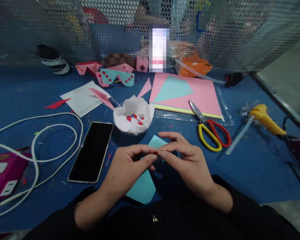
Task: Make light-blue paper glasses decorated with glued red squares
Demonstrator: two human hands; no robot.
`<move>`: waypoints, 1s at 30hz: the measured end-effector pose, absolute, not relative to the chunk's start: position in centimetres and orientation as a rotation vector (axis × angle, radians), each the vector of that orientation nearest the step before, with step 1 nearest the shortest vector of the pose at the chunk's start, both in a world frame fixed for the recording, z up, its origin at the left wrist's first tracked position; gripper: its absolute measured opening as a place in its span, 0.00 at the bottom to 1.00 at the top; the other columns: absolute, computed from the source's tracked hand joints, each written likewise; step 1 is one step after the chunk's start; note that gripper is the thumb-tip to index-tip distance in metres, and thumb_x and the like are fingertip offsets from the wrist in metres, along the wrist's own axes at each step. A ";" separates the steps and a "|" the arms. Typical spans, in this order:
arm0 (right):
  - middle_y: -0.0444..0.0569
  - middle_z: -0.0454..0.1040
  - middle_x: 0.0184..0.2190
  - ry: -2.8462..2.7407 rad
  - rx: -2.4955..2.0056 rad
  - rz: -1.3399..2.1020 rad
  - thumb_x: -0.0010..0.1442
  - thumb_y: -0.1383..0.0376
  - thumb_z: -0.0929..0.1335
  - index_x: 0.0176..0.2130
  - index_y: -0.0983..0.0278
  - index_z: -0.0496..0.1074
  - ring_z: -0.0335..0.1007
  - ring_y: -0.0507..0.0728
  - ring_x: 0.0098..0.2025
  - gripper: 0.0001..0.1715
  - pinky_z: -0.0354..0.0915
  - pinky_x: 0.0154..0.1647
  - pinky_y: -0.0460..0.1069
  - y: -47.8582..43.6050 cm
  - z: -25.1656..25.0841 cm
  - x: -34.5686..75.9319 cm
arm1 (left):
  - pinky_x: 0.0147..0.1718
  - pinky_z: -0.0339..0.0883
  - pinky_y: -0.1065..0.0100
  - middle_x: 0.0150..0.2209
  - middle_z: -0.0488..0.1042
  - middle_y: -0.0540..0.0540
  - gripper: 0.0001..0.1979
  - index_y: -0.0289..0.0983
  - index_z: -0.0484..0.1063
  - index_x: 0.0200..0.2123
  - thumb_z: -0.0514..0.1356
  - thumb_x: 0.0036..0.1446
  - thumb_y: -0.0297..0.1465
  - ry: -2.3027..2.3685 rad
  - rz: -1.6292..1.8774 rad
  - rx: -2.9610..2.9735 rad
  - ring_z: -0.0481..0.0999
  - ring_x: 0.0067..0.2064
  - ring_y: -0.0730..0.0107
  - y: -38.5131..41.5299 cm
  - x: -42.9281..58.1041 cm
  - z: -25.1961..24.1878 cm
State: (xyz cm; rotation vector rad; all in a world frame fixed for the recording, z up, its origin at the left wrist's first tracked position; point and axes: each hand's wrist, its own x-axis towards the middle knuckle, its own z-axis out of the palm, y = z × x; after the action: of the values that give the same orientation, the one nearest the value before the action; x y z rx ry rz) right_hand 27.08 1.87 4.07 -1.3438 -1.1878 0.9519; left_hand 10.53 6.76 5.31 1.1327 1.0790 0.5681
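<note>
At the counter (240,173)'s front edge, left hand (126,166) and right hand (187,160) pinch one tiny red scrap (155,152) between them, above a teal sheet (142,190) lying lengthwise toward the bowl (133,116).

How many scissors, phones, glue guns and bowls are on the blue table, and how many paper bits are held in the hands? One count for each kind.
Scissors: 1
Phone: 1
Glue gun: 1
Bowl: 1
Red paper bit, pinched between left hand and right hand: 1
Total: 5
</note>
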 end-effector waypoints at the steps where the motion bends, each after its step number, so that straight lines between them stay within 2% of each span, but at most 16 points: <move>1: 0.45 0.81 0.45 -1.193 -1.341 0.944 0.57 0.68 0.74 0.31 0.53 0.82 0.72 0.59 0.53 0.09 0.66 0.56 0.58 1.8 4.0 27.0 | 0.29 0.69 0.75 0.25 0.81 0.51 0.05 0.40 0.84 0.33 0.69 0.51 0.31 1.077 0.560 1.115 0.76 0.25 0.76 6.8 10.6 5.3; 5: 0.47 0.80 0.46 -1.235 -1.350 0.849 0.58 0.69 0.74 0.33 0.52 0.83 0.72 0.59 0.54 0.09 0.66 0.57 0.58 1.7 3.7 26.8 | 0.29 0.67 0.75 0.21 0.78 0.52 0.05 0.40 0.84 0.34 0.69 0.52 0.31 1.054 0.538 1.046 0.75 0.25 0.77 6.9 10.6 5.2; 12: 0.47 0.81 0.42 -1.348 -1.371 0.663 0.59 0.70 0.73 0.36 0.52 0.82 0.71 0.59 0.54 0.11 0.66 0.57 0.59 1.4 3.2 26.9 | 0.30 0.68 0.73 0.26 0.80 0.51 0.06 0.38 0.84 0.33 0.70 0.49 0.32 1.021 0.543 0.908 0.75 0.24 0.77 6.8 10.6 4.8; 16: 0.46 0.81 0.40 -1.380 -1.383 0.625 0.59 0.70 0.73 0.37 0.52 0.82 0.71 0.60 0.54 0.11 0.66 0.56 0.60 1.4 3.2 26.9 | 0.29 0.67 0.73 0.23 0.78 0.51 0.04 0.38 0.83 0.32 0.69 0.51 0.32 1.016 0.549 0.938 0.74 0.24 0.76 6.8 10.6 5.0; 20: 0.46 0.81 0.41 -1.382 -1.403 0.633 0.59 0.68 0.73 0.36 0.52 0.82 0.71 0.61 0.54 0.09 0.66 0.56 0.62 1.3 3.2 26.8 | 0.30 0.67 0.73 0.21 0.77 0.52 0.05 0.37 0.83 0.31 0.68 0.52 0.32 1.029 0.538 1.044 0.74 0.24 0.75 6.8 10.6 5.4; 26: 0.48 0.78 0.47 -1.321 -1.461 0.562 0.62 0.68 0.70 0.38 0.54 0.80 0.73 0.60 0.52 0.09 0.67 0.55 0.60 1.4 4.1 27.4 | 0.29 0.67 0.73 0.26 0.79 0.50 0.07 0.37 0.82 0.33 0.68 0.53 0.34 1.130 0.535 1.158 0.75 0.26 0.74 6.7 10.6 5.8; 30: 0.48 0.77 0.49 -1.326 -1.513 0.576 0.61 0.67 0.71 0.35 0.56 0.78 0.72 0.60 0.53 0.05 0.66 0.56 0.59 1.7 4.4 28.0 | 0.29 0.66 0.72 0.30 0.80 0.49 0.06 0.37 0.82 0.32 0.66 0.55 0.34 1.136 0.558 1.263 0.75 0.26 0.73 6.6 10.5 5.9</move>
State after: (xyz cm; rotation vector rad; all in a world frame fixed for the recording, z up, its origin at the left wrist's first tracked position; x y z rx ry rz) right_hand 28.03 1.65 4.40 -1.5132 -1.3260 0.5759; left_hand 10.53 6.64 5.88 1.2630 1.1356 0.5581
